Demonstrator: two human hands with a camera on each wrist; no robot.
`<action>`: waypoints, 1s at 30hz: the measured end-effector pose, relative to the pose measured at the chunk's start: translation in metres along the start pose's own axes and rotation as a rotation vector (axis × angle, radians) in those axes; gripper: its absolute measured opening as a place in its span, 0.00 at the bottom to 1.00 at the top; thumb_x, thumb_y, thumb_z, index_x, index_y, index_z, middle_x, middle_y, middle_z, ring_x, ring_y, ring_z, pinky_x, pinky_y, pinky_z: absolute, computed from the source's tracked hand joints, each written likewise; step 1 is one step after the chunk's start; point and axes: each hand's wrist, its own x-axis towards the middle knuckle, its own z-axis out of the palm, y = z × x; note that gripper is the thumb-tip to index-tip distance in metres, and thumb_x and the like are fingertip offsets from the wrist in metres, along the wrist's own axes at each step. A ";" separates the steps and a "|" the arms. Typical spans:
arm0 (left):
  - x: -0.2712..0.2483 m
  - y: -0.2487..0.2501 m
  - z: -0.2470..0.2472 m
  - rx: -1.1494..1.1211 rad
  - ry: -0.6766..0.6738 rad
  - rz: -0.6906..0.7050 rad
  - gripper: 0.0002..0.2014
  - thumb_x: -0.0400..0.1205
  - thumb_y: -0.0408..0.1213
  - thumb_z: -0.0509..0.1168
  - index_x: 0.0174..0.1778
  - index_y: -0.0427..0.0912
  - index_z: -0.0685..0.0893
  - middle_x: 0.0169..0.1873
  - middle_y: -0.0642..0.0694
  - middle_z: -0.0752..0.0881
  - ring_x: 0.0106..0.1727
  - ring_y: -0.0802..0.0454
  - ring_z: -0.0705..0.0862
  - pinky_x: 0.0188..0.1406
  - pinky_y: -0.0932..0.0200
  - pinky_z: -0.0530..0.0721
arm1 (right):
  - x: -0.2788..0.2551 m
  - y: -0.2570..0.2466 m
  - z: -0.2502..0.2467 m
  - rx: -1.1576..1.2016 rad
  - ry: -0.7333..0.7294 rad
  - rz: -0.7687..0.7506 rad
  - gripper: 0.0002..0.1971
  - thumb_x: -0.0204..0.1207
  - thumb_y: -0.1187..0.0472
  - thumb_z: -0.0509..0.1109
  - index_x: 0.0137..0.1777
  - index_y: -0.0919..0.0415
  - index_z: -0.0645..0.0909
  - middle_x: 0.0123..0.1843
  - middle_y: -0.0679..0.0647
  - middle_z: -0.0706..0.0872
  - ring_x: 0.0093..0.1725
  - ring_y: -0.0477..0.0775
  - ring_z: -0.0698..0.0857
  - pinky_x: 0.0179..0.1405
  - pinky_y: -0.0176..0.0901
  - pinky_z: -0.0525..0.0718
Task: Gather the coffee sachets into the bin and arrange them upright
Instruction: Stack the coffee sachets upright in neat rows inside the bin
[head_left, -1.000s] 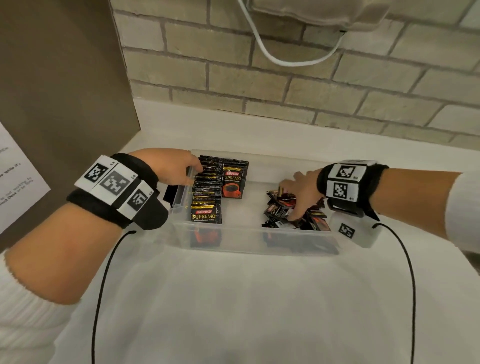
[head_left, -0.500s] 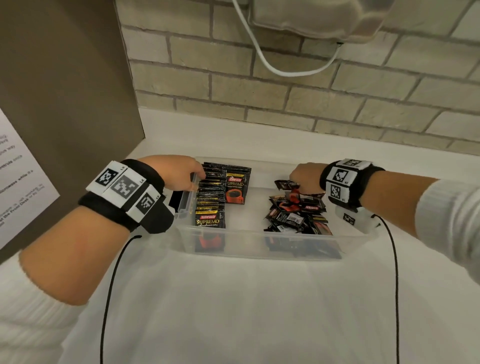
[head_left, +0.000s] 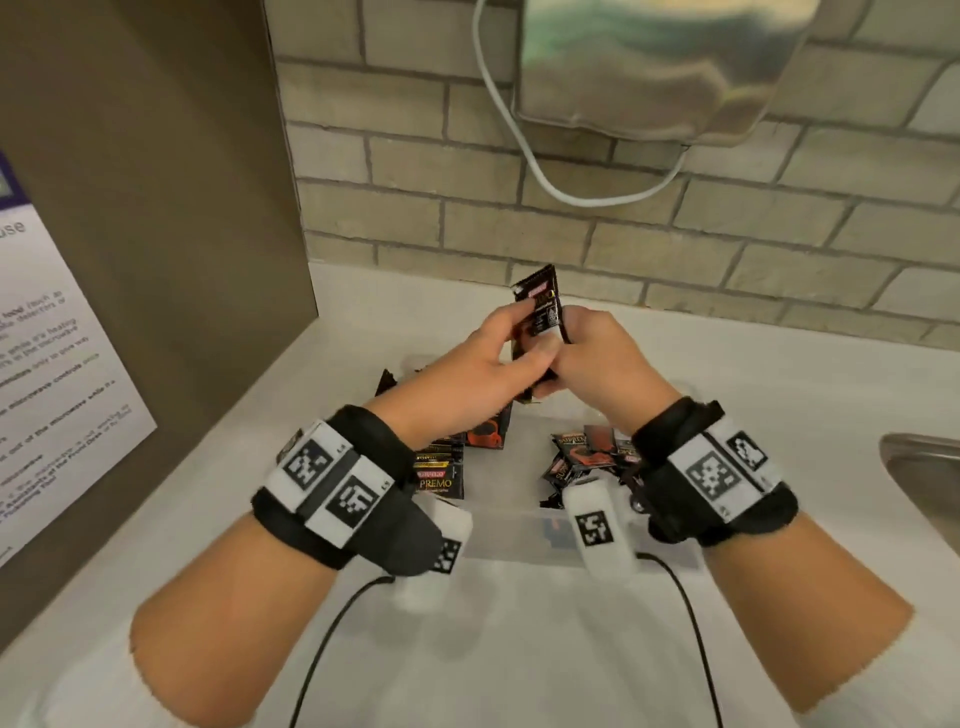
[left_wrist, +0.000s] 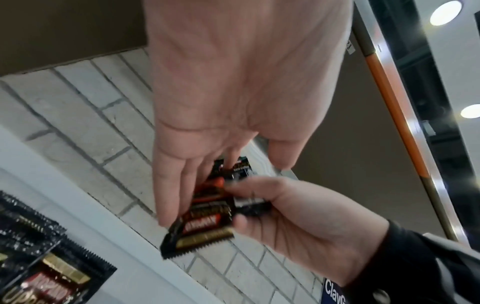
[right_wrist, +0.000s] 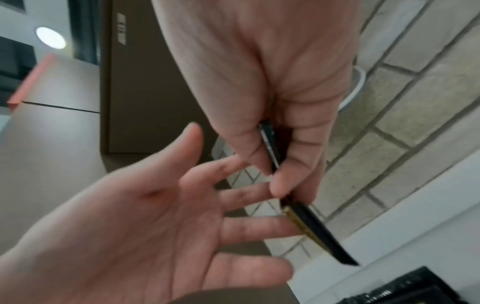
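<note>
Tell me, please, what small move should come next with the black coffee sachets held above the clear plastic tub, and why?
Probably the left hand should close on the black coffee sachets: the right hand pinches them, the left's straight fingers only touch them, and the neat row in the clear plastic tub lies on the left side.

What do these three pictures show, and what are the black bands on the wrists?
No machine here: a person works with bare hands. The black bands carry cameras. One picture comes from a camera on the head, looking down; the other two look along each wrist at the fingers. On the white counter stands a clear bin holding a neat row of coffee sachets at its left and a loose pile at its right. The right hand pinches a few sachets above the bin; the left hand touches them with straight fingers.
</note>
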 end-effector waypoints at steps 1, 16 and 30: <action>0.001 -0.002 0.002 -0.056 0.040 -0.001 0.32 0.78 0.60 0.58 0.77 0.63 0.55 0.76 0.53 0.66 0.70 0.51 0.76 0.70 0.48 0.76 | -0.001 0.001 0.006 0.066 0.013 0.003 0.08 0.78 0.64 0.64 0.51 0.68 0.80 0.43 0.62 0.87 0.43 0.62 0.90 0.49 0.60 0.88; -0.005 -0.017 -0.003 -0.794 0.177 -0.028 0.21 0.87 0.37 0.52 0.75 0.58 0.59 0.67 0.42 0.79 0.65 0.47 0.82 0.55 0.46 0.86 | -0.008 0.009 0.055 0.284 0.114 0.016 0.22 0.79 0.49 0.64 0.73 0.45 0.70 0.61 0.53 0.70 0.65 0.53 0.76 0.67 0.47 0.77; -0.008 -0.025 0.003 -0.604 0.343 -0.083 0.17 0.84 0.31 0.58 0.68 0.50 0.70 0.60 0.42 0.82 0.47 0.44 0.89 0.30 0.52 0.90 | -0.010 0.030 0.050 0.704 0.186 0.104 0.20 0.77 0.66 0.69 0.68 0.61 0.72 0.44 0.52 0.81 0.45 0.49 0.84 0.39 0.35 0.81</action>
